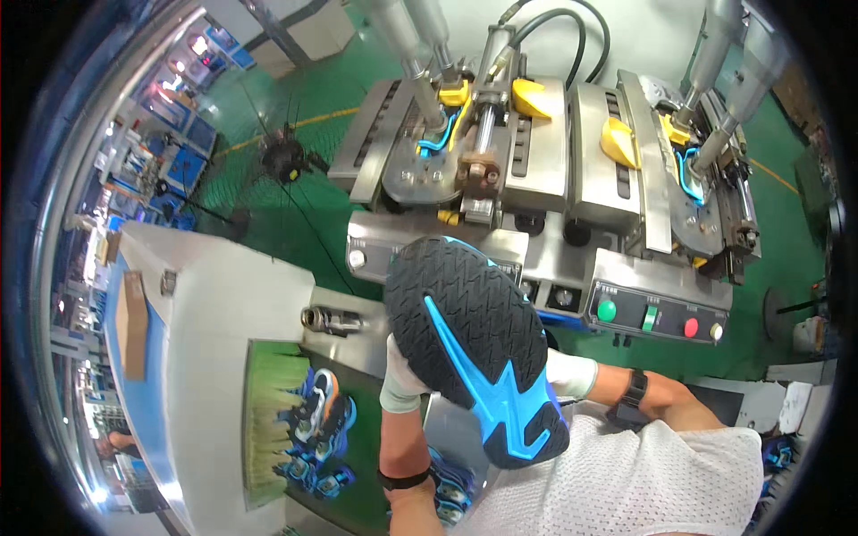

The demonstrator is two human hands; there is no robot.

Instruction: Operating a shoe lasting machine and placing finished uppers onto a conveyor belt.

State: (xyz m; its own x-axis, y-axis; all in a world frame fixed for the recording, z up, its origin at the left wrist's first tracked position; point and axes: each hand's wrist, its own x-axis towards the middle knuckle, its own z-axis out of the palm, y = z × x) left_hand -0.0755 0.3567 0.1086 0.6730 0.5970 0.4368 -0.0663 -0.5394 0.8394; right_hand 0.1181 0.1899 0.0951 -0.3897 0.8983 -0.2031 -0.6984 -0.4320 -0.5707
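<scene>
A shoe (pixel 465 308) is held up in front of me with its black treaded sole and bright blue inlays facing me. Its toe points away to the upper left, and the heel is near my white mesh shirt. My left hand (pixel 404 375), in a pale glove, grips its left edge; most of the fingers are behind the sole. On the other side my right hand (pixel 572 373), also gloved, holds the shoe near the heel, fingers hidden by it. The shoe's upper is almost wholly out of sight.
Beyond the shoe stands a two-station metal machine (pixel 536 170) with yellow pads and slanted cylinders. Its control panel (pixel 661 308) carries coloured buttons. At left, several shoes (pixel 326 420) lie beside a bristled green strip (pixel 273 420) on a pale surface. A fan (pixel 284 159) stands farther back.
</scene>
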